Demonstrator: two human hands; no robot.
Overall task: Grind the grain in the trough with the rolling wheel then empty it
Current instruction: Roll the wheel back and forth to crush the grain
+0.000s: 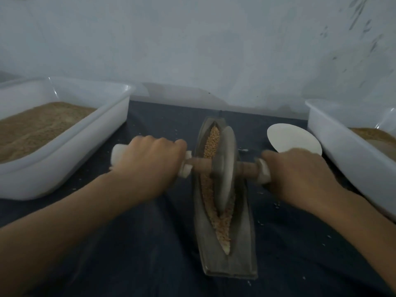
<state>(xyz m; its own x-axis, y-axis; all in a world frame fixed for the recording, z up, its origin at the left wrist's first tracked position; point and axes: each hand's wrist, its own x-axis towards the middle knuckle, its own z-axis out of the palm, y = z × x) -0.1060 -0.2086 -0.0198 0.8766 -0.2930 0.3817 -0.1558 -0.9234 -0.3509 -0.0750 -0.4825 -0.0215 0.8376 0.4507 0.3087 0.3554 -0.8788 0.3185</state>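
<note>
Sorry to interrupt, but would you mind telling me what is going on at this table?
A person is grinding grain in a long trough with a rolling wheel. The left hand and right hand each grip one end of the wheel's axle handle. The wheel sits about mid-trough. White tubs of brown meal stand on both sides, and the trough is not yet emptied.

Both hands, left (pixel 147 159) and right (pixel 300 170), gripping wheel (pixel 226 168) axle ends; wheel upright in grain-filled trough (pixel 242 243); tubs at 9 and 3 o'clock.
</note>
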